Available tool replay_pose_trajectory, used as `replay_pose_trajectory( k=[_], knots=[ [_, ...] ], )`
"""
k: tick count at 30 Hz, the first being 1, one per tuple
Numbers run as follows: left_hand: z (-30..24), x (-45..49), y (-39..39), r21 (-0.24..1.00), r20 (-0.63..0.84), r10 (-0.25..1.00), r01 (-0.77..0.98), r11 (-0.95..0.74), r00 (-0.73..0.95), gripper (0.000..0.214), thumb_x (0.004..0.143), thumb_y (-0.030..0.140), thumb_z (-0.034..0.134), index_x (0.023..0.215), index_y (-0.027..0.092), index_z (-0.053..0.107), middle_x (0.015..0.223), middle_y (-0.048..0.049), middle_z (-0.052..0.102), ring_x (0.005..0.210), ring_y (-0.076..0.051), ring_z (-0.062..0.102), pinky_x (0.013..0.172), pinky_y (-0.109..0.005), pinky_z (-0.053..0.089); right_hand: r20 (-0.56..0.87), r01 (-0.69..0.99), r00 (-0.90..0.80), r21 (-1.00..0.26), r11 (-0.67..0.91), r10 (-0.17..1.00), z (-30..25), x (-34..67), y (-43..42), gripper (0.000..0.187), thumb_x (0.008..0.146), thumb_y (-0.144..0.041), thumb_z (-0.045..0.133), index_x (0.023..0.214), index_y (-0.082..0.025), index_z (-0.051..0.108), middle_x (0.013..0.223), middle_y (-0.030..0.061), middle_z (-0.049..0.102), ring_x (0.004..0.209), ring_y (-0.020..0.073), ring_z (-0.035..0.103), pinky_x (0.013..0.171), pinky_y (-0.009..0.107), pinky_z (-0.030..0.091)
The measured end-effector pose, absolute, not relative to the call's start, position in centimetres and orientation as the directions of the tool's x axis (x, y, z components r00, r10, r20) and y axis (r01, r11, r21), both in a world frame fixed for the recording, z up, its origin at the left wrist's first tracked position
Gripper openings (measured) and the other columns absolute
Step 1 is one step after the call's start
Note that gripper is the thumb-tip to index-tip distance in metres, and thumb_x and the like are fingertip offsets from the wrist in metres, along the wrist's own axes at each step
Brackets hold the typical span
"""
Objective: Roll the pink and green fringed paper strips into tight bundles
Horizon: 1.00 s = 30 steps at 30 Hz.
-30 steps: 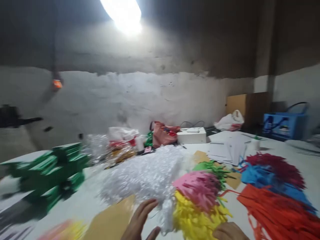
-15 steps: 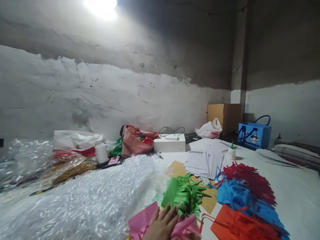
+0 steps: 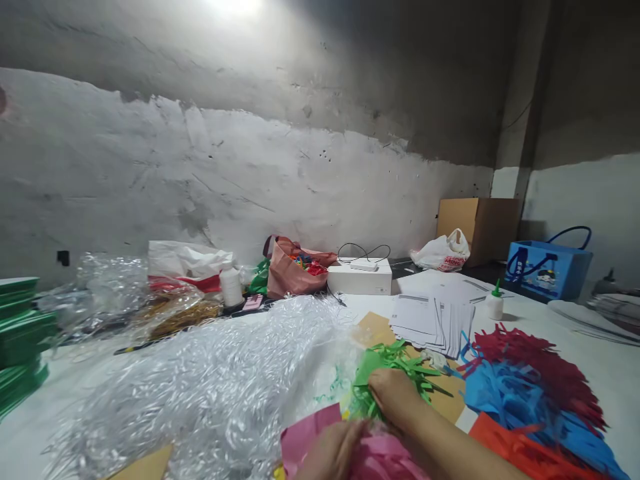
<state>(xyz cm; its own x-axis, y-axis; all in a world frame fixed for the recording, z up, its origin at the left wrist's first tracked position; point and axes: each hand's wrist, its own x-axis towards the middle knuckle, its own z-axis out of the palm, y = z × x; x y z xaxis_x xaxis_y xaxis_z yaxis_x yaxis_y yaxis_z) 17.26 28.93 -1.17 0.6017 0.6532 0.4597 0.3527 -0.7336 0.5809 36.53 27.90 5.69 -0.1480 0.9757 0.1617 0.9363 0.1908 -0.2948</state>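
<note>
My right hand [image 3: 395,395] reaches in from the lower right and closes its fingers on a bunch of green fringed paper [image 3: 387,363]. At the bottom edge my left hand [image 3: 330,455] lies curled over pink fringed paper [image 3: 310,433], only partly in view. Both bunches rest on a white table [image 3: 615,380]. A large heap of clear shredded film [image 3: 210,373] lies just left of my hands. A brown card sheet [image 3: 375,327] lies under the green paper.
Red [image 3: 530,357], blue [image 3: 510,400] and orange [image 3: 530,453] fringed paper lie to the right. Behind them are a stack of white sheets [image 3: 430,320] and a glue bottle [image 3: 495,304]. Green sheets [image 3: 20,333] are stacked at far left. A white box [image 3: 360,277], pink bag [image 3: 295,270] and blue bag [image 3: 547,267] stand by the wall.
The view has swung right and steadied. My right hand has come forward onto the green fringed paper, and my left hand has slid back to the frame's bottom edge on the pink paper.
</note>
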Motion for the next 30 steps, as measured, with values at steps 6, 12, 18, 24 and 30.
replay_pose_trajectory(
  k=[6,12,18,24,30],
  knots=[
    [4.2,19.8,31.1,0.823,0.295,0.858,0.344,-0.452,0.421,0.061,0.089,0.035,0.055,0.145,0.012,0.051,0.133,-0.0203,0.069,0.122,-0.033,0.066,0.095,-0.044,0.055,0.353,0.792,0.050,-0.584,0.178,0.934,7.5,38.1,25.5,0.017,0.091,-0.010,0.064,0.093,-0.019,0.079,0.095,0.0035,0.080,0.093,0.0182,0.073,0.085,0.028,0.053],
    [5.5,22.2,30.8,0.893,0.285,0.841,0.191,-0.407,0.459,0.041,0.080,0.039,0.064,0.113,0.018,0.075,0.119,-0.0136,0.078,0.113,-0.033,0.068,0.098,-0.043,0.051,0.330,0.667,0.163,-0.731,0.142,0.930,6.5,38.0,25.4,0.010,0.079,-0.013,0.071,0.074,-0.015,0.079,0.072,0.0048,0.078,0.072,0.0216,0.073,0.062,0.026,0.050],
    [3.9,21.2,30.8,0.955,0.235,0.835,0.041,-0.293,0.497,0.050,0.077,0.046,0.073,0.116,0.016,0.073,0.116,-0.0140,0.078,0.104,-0.034,0.071,0.092,-0.044,0.054,0.328,0.692,-0.009,-0.680,0.243,0.944,6.8,39.6,25.6,0.016,0.086,-0.015,0.065,0.080,-0.018,0.079,0.073,0.0024,0.077,0.071,0.0198,0.071,0.062,0.026,0.050],
    [3.1,20.9,31.2,0.982,0.187,0.823,-0.107,-0.153,0.536,0.057,0.075,0.052,0.079,0.118,0.015,0.071,0.112,-0.0151,0.078,0.099,-0.032,0.073,0.083,-0.040,0.057,0.446,0.810,-0.215,-0.416,0.414,0.869,8.0,39.3,24.7,0.029,0.085,-0.004,0.053,0.103,-0.017,0.071,0.119,0.0137,0.068,0.098,0.0253,0.064,0.086,0.038,0.048],
    [2.7,20.7,31.6,0.978,0.185,0.838,-0.182,-0.104,0.514,0.058,0.071,0.052,0.085,0.116,0.017,0.073,0.119,-0.0168,0.075,0.106,-0.033,0.069,0.086,-0.040,0.056,0.453,0.837,-0.283,-0.315,0.448,0.846,7.0,38.3,23.9,0.013,0.085,-0.022,0.068,0.097,-0.020,0.073,0.133,0.0104,0.064,0.113,0.0301,0.058,0.102,0.048,0.040]
  ],
)
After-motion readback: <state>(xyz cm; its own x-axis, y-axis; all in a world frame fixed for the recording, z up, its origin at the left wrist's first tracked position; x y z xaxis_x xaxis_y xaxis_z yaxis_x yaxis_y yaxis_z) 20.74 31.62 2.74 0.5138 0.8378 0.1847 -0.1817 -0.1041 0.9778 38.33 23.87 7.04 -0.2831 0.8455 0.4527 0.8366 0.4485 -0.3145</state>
